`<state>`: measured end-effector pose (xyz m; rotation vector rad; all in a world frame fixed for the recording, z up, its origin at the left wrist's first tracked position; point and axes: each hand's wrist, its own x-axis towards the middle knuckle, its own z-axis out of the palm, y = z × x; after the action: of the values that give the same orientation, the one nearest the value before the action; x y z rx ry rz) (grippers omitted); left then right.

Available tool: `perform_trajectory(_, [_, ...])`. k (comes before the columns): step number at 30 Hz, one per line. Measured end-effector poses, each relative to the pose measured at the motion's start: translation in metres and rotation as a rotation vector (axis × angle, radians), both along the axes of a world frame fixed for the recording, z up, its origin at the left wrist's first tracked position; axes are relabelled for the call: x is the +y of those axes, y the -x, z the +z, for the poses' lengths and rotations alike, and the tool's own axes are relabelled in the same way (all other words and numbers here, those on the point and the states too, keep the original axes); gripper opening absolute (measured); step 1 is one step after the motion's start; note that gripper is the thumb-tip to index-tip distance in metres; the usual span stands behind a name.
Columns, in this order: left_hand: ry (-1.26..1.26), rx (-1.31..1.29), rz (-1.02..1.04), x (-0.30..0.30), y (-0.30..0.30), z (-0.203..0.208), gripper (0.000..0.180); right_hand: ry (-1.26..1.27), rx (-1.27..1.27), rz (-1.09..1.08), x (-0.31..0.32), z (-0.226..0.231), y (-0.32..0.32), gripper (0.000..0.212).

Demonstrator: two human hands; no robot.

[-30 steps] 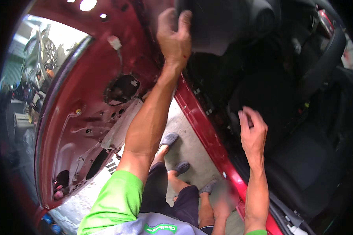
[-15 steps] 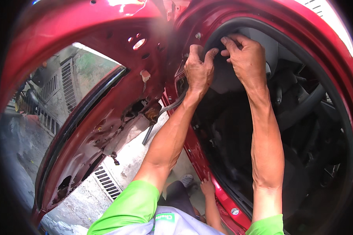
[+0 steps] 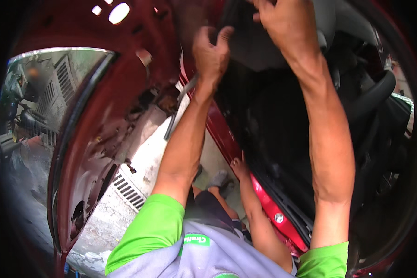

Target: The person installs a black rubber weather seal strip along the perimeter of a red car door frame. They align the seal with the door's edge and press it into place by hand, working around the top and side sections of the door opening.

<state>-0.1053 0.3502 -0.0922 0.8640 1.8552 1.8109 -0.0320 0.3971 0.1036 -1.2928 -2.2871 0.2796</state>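
My left hand (image 3: 211, 55) is raised at the front edge of a red car's door opening, its fingers curled round and its thumb pointing up. A black rubber door seal (image 3: 229, 15) runs down into the gap between that thumb and the fingers. Higher and to the right, my right hand (image 3: 289, 23) has bent, closed fingers; the top edge of the picture cuts them off, so what they hold is hidden. Both hands are slightly blurred. A thin grey rubber tube (image 3: 173, 116) hangs below my left wrist, between door and body.
On the left stands the open red door (image 3: 139, 88), its inner panel bare. A dark steering wheel (image 3: 375, 95) shows inside the cabin. Another person's hand (image 3: 239, 167) rests on the red door sill (image 3: 271, 204). A drain grate (image 3: 129, 191) lies in the concrete floor.
The view has tipped downward, so both hands appear higher in the picture. They stand somewhat farther apart. More of the other person's arm and legs shows below.
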Motion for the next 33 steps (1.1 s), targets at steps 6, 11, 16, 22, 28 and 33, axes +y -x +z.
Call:
perform_trajectory(6, [0.097, 0.024, 0.03, 0.001, 0.007, -0.017, 0.047, -0.291, 0.07, 0.146, -0.048, -0.051, -0.02, 0.025])
perform_trajectory(11, [-0.095, 0.223, 0.083, 0.012, -0.001, -0.039, 0.046, 0.082, 0.199, 0.037, -0.2, -0.188, -0.076, 0.023])
perform_trajectory(16, [0.193, 0.032, -0.155, 0.014, 0.004, -0.039, 0.05, 0.013, 0.174, -0.019, -0.147, -0.163, -0.065, 0.022])
perform_trajectory(22, [-0.128, 0.207, 0.013, 0.005, -0.002, -0.104, 0.05, -0.003, 0.015, -0.015, -0.034, -0.147, -0.008, 0.02])
perform_trajectory(28, [-0.007, 0.314, -0.134, 0.022, 0.012, -0.162, 0.048, -0.001, -0.013, -0.037, -0.019, -0.173, 0.015, 0.02])
perform_trajectory(33, [-0.001, 0.208, 0.028, 0.018, -0.015, -0.128, 0.047, -0.096, 0.055, -0.042, -0.02, -0.194, 0.017, 0.017])
